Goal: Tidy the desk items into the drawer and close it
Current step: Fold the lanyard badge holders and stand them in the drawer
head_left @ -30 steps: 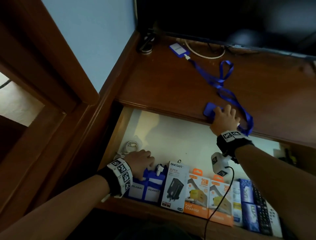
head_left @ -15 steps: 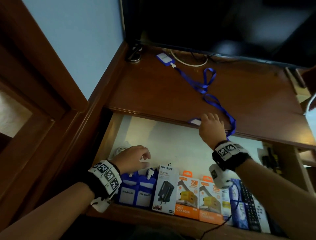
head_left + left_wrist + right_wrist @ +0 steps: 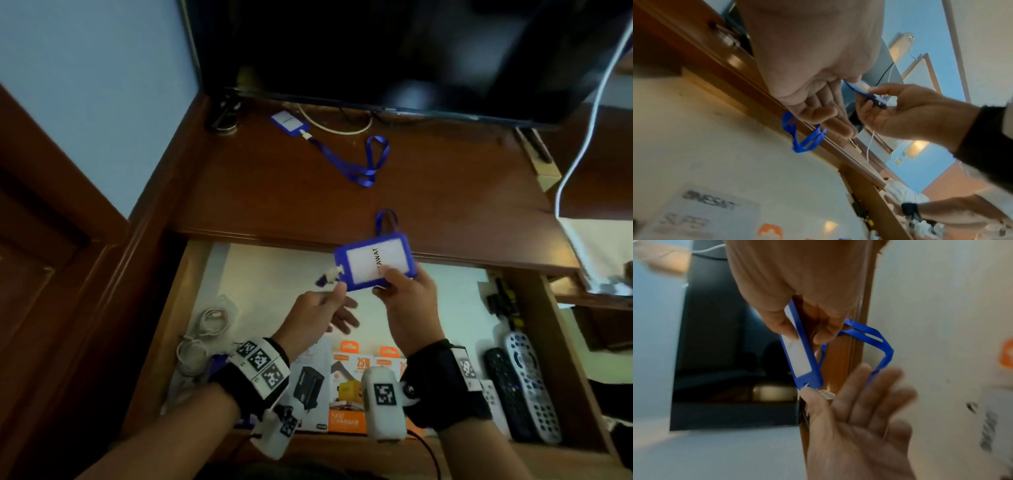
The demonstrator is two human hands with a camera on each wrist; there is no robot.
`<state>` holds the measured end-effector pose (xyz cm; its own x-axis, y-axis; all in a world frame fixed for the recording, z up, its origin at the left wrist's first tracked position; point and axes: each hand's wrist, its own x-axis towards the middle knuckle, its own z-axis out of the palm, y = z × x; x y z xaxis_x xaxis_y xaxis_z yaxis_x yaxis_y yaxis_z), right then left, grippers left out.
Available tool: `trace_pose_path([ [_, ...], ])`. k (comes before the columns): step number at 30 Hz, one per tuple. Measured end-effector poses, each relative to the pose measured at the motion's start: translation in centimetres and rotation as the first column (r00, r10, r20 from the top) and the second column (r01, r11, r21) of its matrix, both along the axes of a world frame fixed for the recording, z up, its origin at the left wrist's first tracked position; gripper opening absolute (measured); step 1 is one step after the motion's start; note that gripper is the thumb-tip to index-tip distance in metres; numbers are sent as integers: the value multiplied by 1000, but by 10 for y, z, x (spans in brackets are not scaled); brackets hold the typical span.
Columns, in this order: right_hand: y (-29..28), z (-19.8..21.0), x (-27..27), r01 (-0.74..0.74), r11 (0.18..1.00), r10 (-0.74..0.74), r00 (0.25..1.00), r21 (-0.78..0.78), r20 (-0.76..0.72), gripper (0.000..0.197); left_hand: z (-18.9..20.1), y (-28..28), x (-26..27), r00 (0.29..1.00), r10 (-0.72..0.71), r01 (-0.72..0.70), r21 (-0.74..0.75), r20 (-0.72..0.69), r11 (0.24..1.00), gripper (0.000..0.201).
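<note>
My right hand point(image 3: 387, 277) pinches a blue badge holder point(image 3: 375, 262) with a white card, held up over the open drawer point(image 3: 274, 270). Its blue lanyard point(image 3: 879, 340) hangs in a loop behind it. My left hand point(image 3: 337, 294) reaches up from the left with straight, spread fingers. Its thumb touches the white clip point(image 3: 826, 395) at the holder's lower end. A second blue badge holder point(image 3: 289, 123) with its lanyard point(image 3: 370, 164) lies on the desk top near the screen.
The drawer holds white cables point(image 3: 205, 325), boxed chargers point(image 3: 346, 394) and remotes point(image 3: 527, 377). A dark screen point(image 3: 376, 51) stands at the back of the desk point(image 3: 445, 192). A white cable point(image 3: 582, 144) hangs at the right.
My right hand has lifted the badge holder off the desk's front edge and out over the drawer. My left hand has risen out of the drawer to meet it.
</note>
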<state>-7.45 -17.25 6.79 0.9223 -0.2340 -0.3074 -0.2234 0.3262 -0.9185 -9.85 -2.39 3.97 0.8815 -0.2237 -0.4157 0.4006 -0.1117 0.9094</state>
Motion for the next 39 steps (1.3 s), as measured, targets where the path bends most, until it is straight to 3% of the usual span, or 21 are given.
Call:
trace_pose_path([
  [2,-3,-5,-6,28,988,-18,998,152,-65,21,1,-12,4,999,46,-46,-39,-3,998,44],
  [4,-7,-10,-13,10,985,9,995,173,-104,28,2,-21,9,990,140,-140,-59,3,988,35],
  [8,-13,-20,-27,-83,994,95,978,74,-187,22,-4,-32,13,940,334,-338,52,74,940,18],
  [11,-23,-24,-32,-68,996,55,979,-57,-195,15,-5,-33,9,941,326,-333,64,90,941,15],
  [14,-41,-23,-32,-79,991,62,986,-106,-156,18,-1,-25,7,970,227,-232,52,92,971,14],
  [18,-56,-17,-26,-152,977,144,987,-149,-66,31,13,-11,13,994,-54,50,47,100,998,6],
  [22,-46,-10,-21,-271,943,273,962,-191,-17,56,29,-6,16,931,-358,356,48,72,933,6],
  [25,-34,-10,-22,-338,936,334,941,-101,-58,51,34,-7,15,898,-434,434,12,74,901,11],
  [27,-28,-8,-27,-397,916,401,909,51,-114,49,34,-7,13,936,-344,347,-44,74,937,12],
  [31,-19,-11,-40,-362,908,399,901,212,-168,57,28,-6,14,998,30,-25,-96,56,995,13],
  [33,-16,-13,-44,-336,917,370,918,213,-145,53,24,-6,14,987,148,-143,-77,59,987,14],
  [36,-13,-12,-47,-355,928,368,921,115,-125,32,21,-6,11,968,238,-230,-95,81,968,14],
  [39,-13,-9,-50,-343,939,344,931,29,-119,19,21,-3,7,948,313,-297,-207,48,932,14],
])
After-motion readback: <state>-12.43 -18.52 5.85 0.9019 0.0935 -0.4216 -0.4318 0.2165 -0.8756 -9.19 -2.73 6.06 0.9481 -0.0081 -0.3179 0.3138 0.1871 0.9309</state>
